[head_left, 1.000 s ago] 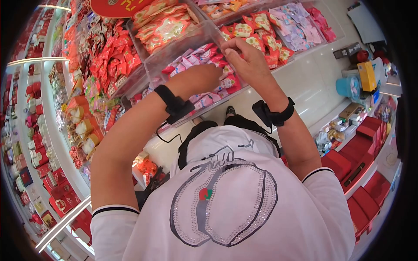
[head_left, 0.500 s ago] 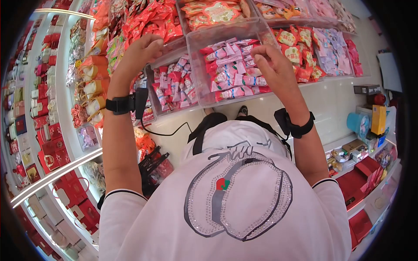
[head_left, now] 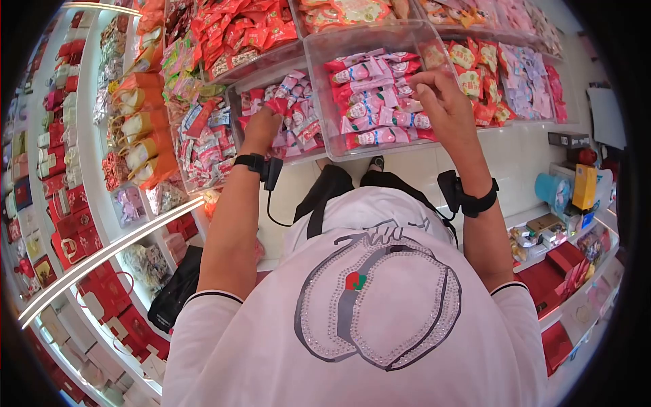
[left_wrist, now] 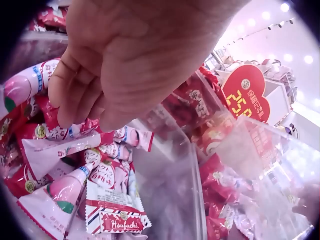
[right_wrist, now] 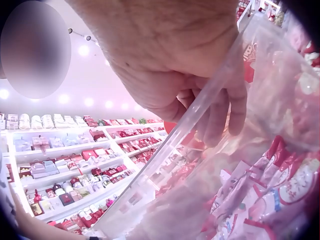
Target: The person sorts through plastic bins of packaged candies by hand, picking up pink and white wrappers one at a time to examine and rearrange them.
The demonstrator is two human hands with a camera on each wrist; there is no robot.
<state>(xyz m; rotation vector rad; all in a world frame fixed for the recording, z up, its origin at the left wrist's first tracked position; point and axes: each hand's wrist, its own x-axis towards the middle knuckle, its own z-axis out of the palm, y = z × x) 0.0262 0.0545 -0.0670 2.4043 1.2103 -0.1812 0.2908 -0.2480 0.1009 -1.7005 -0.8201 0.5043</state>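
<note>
In the head view my left hand (head_left: 263, 129) reaches into the smaller bin of pink and red wrapped candies. A red-wrapped candy (head_left: 277, 105) shows at its fingertips, which pinch it. The left wrist view shows the fingers curled down over candies (left_wrist: 65, 195) in pink twist wrappers. My right hand (head_left: 447, 112) grips the side wall of a clear plastic bin (head_left: 324, 129). In the right wrist view its fingers bend over the bin's wall and show partly through it. Pink wrapped candies (head_left: 380, 102) lie piled inside that bin, left of the right hand.
Bins of red packets (head_left: 244, 30), orange snack packs (head_left: 468, 71) and lilac packets (head_left: 522, 81) surround the hands. A red heart-shaped price sign (left_wrist: 245, 92) stands behind. Shelves of red boxes (head_left: 74, 237) line the left side. A blue bucket (head_left: 553, 190) stands at right.
My left hand has left the right bin, swung over to the left, then come down into the smaller candy bin. The right hand stays at the clear bin's side. The head view has shifted.
</note>
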